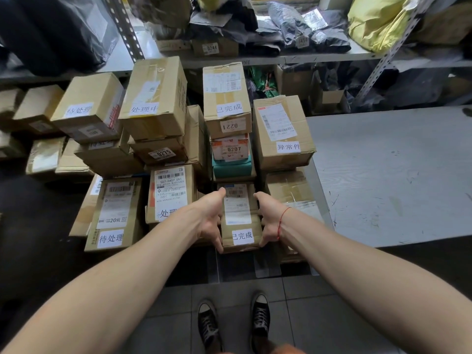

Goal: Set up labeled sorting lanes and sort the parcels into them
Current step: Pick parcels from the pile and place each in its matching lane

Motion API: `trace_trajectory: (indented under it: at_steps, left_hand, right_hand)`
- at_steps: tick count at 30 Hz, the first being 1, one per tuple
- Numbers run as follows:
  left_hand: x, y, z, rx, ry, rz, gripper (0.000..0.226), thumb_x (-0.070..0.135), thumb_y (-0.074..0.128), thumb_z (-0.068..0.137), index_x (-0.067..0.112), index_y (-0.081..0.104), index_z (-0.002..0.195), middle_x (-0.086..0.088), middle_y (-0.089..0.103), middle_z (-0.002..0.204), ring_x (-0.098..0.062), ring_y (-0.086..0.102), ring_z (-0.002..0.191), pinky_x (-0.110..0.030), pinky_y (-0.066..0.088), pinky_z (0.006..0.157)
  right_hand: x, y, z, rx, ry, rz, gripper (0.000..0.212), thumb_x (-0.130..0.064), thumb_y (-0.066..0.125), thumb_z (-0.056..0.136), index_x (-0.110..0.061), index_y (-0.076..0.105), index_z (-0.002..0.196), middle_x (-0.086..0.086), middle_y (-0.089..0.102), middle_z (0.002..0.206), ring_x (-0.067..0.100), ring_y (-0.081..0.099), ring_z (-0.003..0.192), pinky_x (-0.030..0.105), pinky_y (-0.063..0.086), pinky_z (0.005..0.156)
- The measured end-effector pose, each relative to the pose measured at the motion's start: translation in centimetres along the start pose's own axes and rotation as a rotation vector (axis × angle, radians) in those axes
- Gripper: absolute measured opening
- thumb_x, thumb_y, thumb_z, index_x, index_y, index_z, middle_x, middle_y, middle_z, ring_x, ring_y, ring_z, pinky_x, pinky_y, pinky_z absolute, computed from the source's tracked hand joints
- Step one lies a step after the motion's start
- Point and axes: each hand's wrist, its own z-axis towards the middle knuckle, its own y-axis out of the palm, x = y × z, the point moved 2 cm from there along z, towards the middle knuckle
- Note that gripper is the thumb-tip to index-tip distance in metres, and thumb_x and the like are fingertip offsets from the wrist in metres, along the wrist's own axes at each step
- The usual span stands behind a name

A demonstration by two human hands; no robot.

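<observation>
A narrow cardboard parcel (238, 218) with a shipping label and a white tag reading 已完成 lies low in front of the stacks. My left hand (212, 221) grips its left side, thumb on top. My right hand (267, 221), red string at the wrist, grips its right side. Behind it rise four labeled stacks: a box tagged 待处理 (89, 106), a box tagged 处理中 (155, 98), a box tagged 已完成 (226, 98) and a box tagged 异常件 (282, 131). A 待处理 parcel (115, 213) and a 处理 parcel (171, 192) lie at the front left.
A grey table (396, 175) stands to the right. Metal shelving (306, 56) behind carries black and yellow mailer bags and small boxes. More cartons (35, 108) crowd the far left. My shoes (233, 320) stand on tiled floor below.
</observation>
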Motion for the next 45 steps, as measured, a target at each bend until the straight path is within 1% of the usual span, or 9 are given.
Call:
trace_trajectory:
  at_steps: [5, 9, 14, 18, 23, 26, 30, 36, 45]
  left_hand:
    - [-0.5, 0.1, 0.8, -0.014, 0.019, -0.031, 0.076, 0.073, 0.026, 0.104, 0.017, 0.052, 0.147, -0.017, 0.052, 0.141, -0.054, 0.031, 0.148, -0.080, 0.006, 0.119]
    - [-0.6, 0.0, 0.2, 0.008, 0.048, -0.057, 0.063, 0.069, 0.027, 0.106, 0.016, 0.060, 0.100, -0.018, 0.060, 0.108, -0.050, 0.046, 0.130, -0.077, 0.013, 0.118]
    - [-0.8, 0.7, -1.8, -0.004, 0.084, -0.059, 0.060, 0.065, 0.028, 0.109, 0.015, 0.058, 0.092, -0.018, 0.062, 0.095, -0.046, 0.060, 0.099, -0.067, 0.045, 0.094]
    - [-0.7, 0.5, -3.0, -0.006, 0.103, -0.050, 0.060, 0.065, 0.034, 0.108, 0.009, 0.054, 0.099, -0.019, 0.062, 0.102, -0.042, 0.060, 0.087, -0.056, 0.048, 0.072]
    - [-0.7, -1.1, -2.5, -0.046, 0.148, -0.082, 0.083, 0.065, 0.047, 0.102, 0.011, 0.028, 0.162, -0.024, 0.031, 0.166, -0.057, 0.030, 0.149, -0.075, 0.026, 0.119]
    - [-0.7, -1.5, -3.6, -0.043, 0.267, -0.065, 0.073, 0.054, 0.053, 0.105, 0.011, 0.033, 0.161, -0.019, 0.040, 0.162, -0.051, 0.033, 0.150, -0.069, 0.032, 0.119]
    - [-0.8, -2.5, -5.0, 0.151, 0.615, 0.223, 0.052, 0.039, 0.064, 0.101, 0.019, 0.055, 0.148, -0.003, 0.063, 0.143, -0.027, 0.058, 0.134, -0.053, 0.048, 0.114]
    - [-1.9, -3.9, -9.3, 0.660, 1.021, 0.855, 0.037, 0.029, 0.062, 0.103, 0.020, 0.067, 0.139, 0.001, 0.069, 0.133, -0.014, 0.060, 0.125, -0.029, 0.045, 0.110]
    - [-5.0, -11.7, -12.0, 0.871, 1.077, 0.975, 0.036, 0.033, 0.060, 0.104, 0.020, 0.066, 0.138, 0.003, 0.066, 0.137, -0.019, 0.057, 0.128, -0.036, 0.048, 0.109]
  right_hand:
    - [0.4, 0.1, 0.6, 0.003, 0.011, 0.057, 0.045, -0.050, 0.046, 0.103, -0.016, 0.075, 0.095, 0.011, 0.080, 0.078, 0.033, 0.072, 0.093, 0.051, 0.056, 0.096]
    - [0.5, -0.1, 0.7, 0.018, 0.002, 0.063, 0.044, -0.046, 0.045, 0.105, -0.015, 0.074, 0.093, 0.011, 0.078, 0.072, 0.032, 0.071, 0.088, 0.049, 0.057, 0.085]
    - [0.8, 0.1, 1.6, 0.021, -0.041, 0.031, 0.046, -0.050, 0.056, 0.096, -0.019, 0.076, 0.123, 0.014, 0.079, 0.112, 0.037, 0.077, 0.101, 0.058, 0.056, 0.097]
    - [1.1, 0.5, 2.1, 0.034, -0.101, 0.018, 0.043, -0.048, 0.054, 0.099, -0.020, 0.074, 0.126, 0.015, 0.080, 0.112, 0.039, 0.078, 0.099, 0.061, 0.057, 0.096]
    - [0.5, 0.9, 0.7, 0.035, -0.231, 0.003, 0.038, -0.045, 0.049, 0.104, -0.019, 0.070, 0.122, 0.011, 0.079, 0.111, 0.030, 0.078, 0.096, 0.044, 0.064, 0.077]
    - [0.0, 0.6, -0.8, 0.050, -0.324, -0.079, 0.041, -0.046, 0.051, 0.103, -0.018, 0.065, 0.131, 0.019, 0.067, 0.131, 0.038, 0.065, 0.121, 0.056, 0.056, 0.102]
    - [-1.1, 0.0, -3.4, 0.101, -0.642, -0.331, 0.025, -0.031, 0.053, 0.105, -0.022, 0.069, 0.122, 0.022, 0.065, 0.134, 0.034, 0.064, 0.124, 0.056, 0.052, 0.110]
    - [-2.8, 0.5, -6.5, 0.327, -1.053, -0.945, 0.029, -0.027, 0.057, 0.105, -0.023, 0.068, 0.132, -0.009, 0.067, 0.122, 0.005, 0.059, 0.110, 0.021, 0.047, 0.093]
    - [-2.6, 8.8, -10.0, 0.360, -1.252, -1.131, 0.023, -0.028, 0.059, 0.105, -0.023, 0.073, 0.122, -0.007, 0.069, 0.112, 0.008, 0.062, 0.100, 0.019, 0.049, 0.085]
